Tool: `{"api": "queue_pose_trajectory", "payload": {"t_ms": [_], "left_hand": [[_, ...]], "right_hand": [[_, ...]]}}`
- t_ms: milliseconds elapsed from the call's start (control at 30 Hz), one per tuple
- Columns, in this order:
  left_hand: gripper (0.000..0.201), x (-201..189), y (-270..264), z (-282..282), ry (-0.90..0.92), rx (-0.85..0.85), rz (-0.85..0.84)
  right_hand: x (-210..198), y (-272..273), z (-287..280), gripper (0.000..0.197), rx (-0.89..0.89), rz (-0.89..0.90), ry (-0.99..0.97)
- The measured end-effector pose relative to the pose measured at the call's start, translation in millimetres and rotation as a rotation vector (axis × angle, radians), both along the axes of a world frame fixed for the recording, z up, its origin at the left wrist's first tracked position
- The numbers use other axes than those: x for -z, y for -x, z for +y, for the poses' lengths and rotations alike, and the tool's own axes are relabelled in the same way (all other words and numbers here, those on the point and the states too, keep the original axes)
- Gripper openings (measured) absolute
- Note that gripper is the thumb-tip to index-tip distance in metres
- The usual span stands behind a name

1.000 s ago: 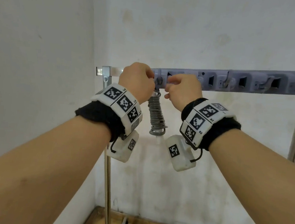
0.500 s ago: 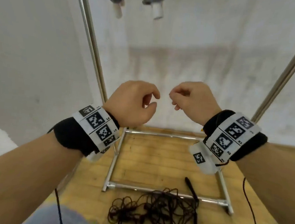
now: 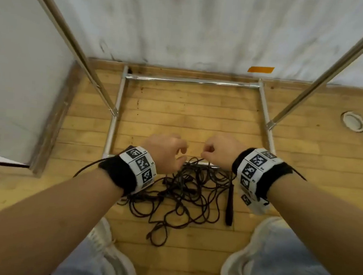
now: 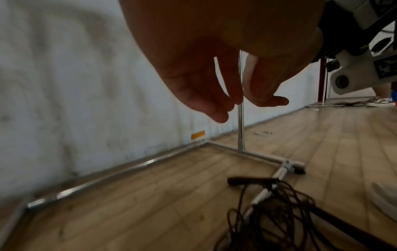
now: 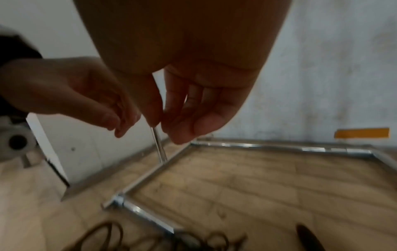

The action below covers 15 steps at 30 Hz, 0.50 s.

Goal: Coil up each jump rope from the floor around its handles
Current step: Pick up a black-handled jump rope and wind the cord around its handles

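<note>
Hands empty, loosely curled, apart; head view alone shows whole rope tangle.

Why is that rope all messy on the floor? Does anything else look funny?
The dark rope lies in a loose tangle on the wood floor, partly draped over the metal frame's front bar, not coiled. One handle sticks out at the right. Both hands, left and right, are above it, holding nothing. Nothing else looks odd.
</note>
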<state>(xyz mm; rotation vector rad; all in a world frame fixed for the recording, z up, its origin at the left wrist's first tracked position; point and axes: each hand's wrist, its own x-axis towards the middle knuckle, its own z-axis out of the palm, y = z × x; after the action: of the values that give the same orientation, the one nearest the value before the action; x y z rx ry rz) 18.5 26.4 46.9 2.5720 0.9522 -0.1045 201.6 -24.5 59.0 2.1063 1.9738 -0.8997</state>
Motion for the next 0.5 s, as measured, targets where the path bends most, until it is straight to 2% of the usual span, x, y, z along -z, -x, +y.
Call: {"api": "queue_pose_trajectory", "payload": {"t_ms": [100,200,267,367,433,500], "left_hand": [[0.021,49,-9,-1,0.096,0.009,0.039],[0.019,90,-16,-4,0.142,-0.007,0.029],[0.02,110,-22,-4,0.164,-0.022,0.015],[0.021,132,-30,-4,0.219,-0.07,-0.073],[0.035,143,-34,-4,0.223,-0.124,-0.154],[0.057,147,-38,0,0.251,-0.2,-0.2]], "right_hand": [[50,-5,-4,0.024,-0.001,-0.086,0.112],[91,-12,-7,0.032,0.178,-0.15,0.176],[116,-18,-6,0.034,0.279,-0.132,0.214],[145,-20,-6,0.027,0.321,-0.071,0.265],[158,-20,-8,0.021,0.373,0.001,0.208],[165,-19,-10,0.018,0.422,0.138,-0.001]]}}
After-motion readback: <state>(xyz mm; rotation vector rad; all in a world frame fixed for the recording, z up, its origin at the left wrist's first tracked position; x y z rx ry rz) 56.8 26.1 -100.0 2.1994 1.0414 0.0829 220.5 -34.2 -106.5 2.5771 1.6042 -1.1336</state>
